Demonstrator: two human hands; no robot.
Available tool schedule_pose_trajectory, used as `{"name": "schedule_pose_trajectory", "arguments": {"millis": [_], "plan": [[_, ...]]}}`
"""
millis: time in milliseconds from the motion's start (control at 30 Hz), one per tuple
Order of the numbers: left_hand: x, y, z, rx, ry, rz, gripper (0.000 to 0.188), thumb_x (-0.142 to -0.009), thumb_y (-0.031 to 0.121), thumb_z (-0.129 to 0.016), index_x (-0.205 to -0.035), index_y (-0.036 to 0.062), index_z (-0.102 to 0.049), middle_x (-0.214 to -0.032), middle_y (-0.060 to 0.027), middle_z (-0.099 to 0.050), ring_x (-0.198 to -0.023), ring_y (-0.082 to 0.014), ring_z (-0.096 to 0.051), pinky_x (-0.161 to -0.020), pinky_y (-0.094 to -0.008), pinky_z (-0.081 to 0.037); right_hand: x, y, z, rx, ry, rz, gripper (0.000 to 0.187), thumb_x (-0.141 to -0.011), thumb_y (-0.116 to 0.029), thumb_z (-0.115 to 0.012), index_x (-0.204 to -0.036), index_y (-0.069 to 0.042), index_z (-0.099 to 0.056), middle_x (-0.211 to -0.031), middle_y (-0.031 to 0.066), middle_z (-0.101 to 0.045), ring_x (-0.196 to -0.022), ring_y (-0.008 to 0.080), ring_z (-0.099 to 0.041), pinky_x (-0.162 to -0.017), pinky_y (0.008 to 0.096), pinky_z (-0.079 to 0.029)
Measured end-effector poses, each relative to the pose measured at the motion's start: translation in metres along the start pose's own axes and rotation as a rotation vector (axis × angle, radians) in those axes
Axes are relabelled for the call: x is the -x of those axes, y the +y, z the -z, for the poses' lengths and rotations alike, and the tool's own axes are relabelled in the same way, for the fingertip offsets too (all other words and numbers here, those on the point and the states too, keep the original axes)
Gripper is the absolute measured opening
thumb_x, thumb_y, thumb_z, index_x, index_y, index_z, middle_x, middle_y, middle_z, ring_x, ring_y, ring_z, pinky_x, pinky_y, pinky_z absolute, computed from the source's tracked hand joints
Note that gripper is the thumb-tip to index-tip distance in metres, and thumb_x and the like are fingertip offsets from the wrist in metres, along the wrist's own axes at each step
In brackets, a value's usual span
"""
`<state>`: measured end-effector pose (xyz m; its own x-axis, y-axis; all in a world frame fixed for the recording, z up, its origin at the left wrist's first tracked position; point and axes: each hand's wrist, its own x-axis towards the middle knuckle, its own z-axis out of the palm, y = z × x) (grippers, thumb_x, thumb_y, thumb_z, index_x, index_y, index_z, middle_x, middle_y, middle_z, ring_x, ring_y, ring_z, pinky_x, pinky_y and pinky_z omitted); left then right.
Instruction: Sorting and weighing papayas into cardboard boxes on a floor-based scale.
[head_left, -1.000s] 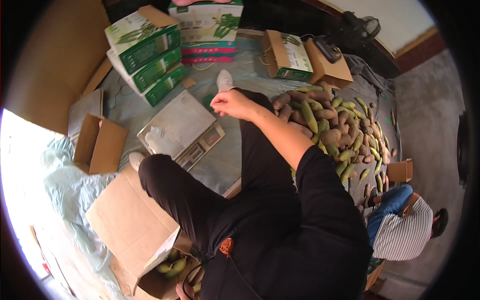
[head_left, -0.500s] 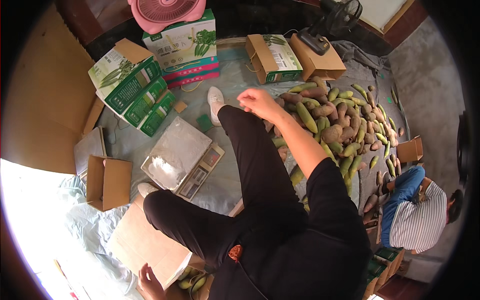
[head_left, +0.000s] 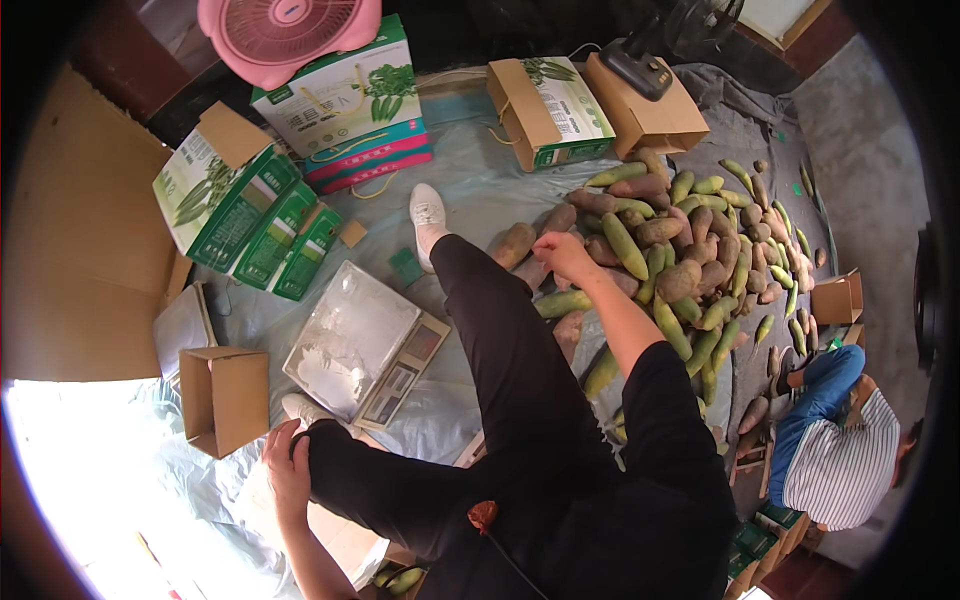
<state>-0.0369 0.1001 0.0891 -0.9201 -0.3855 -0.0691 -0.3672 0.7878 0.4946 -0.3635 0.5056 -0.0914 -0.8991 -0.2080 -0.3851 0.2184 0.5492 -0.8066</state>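
Observation:
I sit on the floor in black trousers and white shoes. My right hand (head_left: pixel 565 257) reaches forward past my knee to the near edge of a heap of brown tubers and green cucumbers (head_left: pixel 690 260). Its fingers curl down over a brown tuber (head_left: pixel 532 272); whether they grip it is unclear. My left hand (head_left: pixel 287 468) lies flat on my left ankle, beside my white shoe (head_left: pixel 300 407), and holds nothing. A flat digital scale (head_left: pixel 365 345) covered in clear film sits on the floor between my legs and the boxes.
Green-and-white cartons (head_left: pixel 240 215) and a small open brown box (head_left: pixel 225 398) stand at left. More cartons (head_left: pixel 550 110) and a pink fan (head_left: pixel 285 30) are at the back. Another person in a striped top (head_left: pixel 835 465) crouches at right. Grey sheeting (head_left: pixel 470 190) covers the floor.
My right hand has moved right, from beside my front shoe to the edge of the vegetable heap. The view has tipped down, and my left hand has come into view.

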Motion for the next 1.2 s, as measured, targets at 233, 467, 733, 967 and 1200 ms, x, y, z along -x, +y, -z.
{"name": "schedule_pose_trajectory", "arguments": {"millis": [233,467,733,967,1200], "plan": [[-0.025,-0.001,-0.018,0.029,-0.039,0.007,0.018,-0.080,0.003,-0.056,-0.096,-0.0031,-0.062,-0.092,-0.0169,-0.063,-0.087,-0.0330,-0.059,-0.081,-0.0381,-0.045,-0.067,0.049,0.008,0.644,0.068,0.137,0.016,-0.079,-0.015,-0.057,-0.085,-0.005,-0.068,-0.081,0.0150,-0.066,-0.075,0.0275,-0.065,-0.068,0.0376,-0.051],[-0.048,-0.004,-0.023,0.040,-0.078,0.043,0.015,-0.082,0.002,-0.052,-0.092,-0.0037,-0.062,-0.088,-0.0161,-0.063,-0.084,-0.0313,-0.059,-0.078,-0.0378,-0.045,-0.141,0.052,0.013,0.939,0.118,-0.133,0.022,-0.080,-0.015,-0.056,-0.099,-0.013,-0.065,-0.109,0.0151,-0.061,-0.097,0.0278,-0.061,-0.080,0.0354,-0.051],[-0.071,0.013,-0.024,0.009,-0.191,0.195,0.023,-0.092,0.012,-0.048,-0.102,-0.0021,-0.063,-0.100,-0.0165,-0.062,-0.092,-0.0285,-0.059,-0.080,-0.0379,-0.047,-0.244,0.006,0.007,0.930,0.322,-0.194,0.033,-0.088,-0.017,-0.046,-0.119,-0.021,-0.055,-0.148,0.0127,-0.021,-0.117,0.0429,-0.042,-0.079,0.0502,-0.048],[-0.083,0.000,-0.028,-0.084,-0.228,0.105,0.024,-0.093,0.013,-0.046,-0.100,-0.0027,-0.062,-0.097,-0.0176,-0.063,-0.090,-0.0321,-0.059,-0.081,-0.0397,-0.047,-0.293,-0.002,-0.001,1.117,0.233,-0.367,0.042,-0.091,-0.020,-0.045,-0.132,-0.022,-0.047,-0.154,0.0083,0.001,-0.129,0.0523,-0.024,-0.079,0.0587,-0.045],[-0.095,0.012,-0.030,-0.050,-0.224,0.133,0.024,-0.092,0.015,-0.048,-0.102,-0.0024,-0.062,-0.094,-0.0179,-0.064,-0.089,-0.0332,-0.060,-0.080,-0.0400,-0.047,-0.291,0.012,0.027,1.119,0.432,-0.313,0.049,-0.090,-0.022,-0.047,-0.137,-0.011,-0.040,-0.153,0.0084,-0.005,-0.124,0.0439,-0.039,-0.077,0.0512,-0.048]]}}
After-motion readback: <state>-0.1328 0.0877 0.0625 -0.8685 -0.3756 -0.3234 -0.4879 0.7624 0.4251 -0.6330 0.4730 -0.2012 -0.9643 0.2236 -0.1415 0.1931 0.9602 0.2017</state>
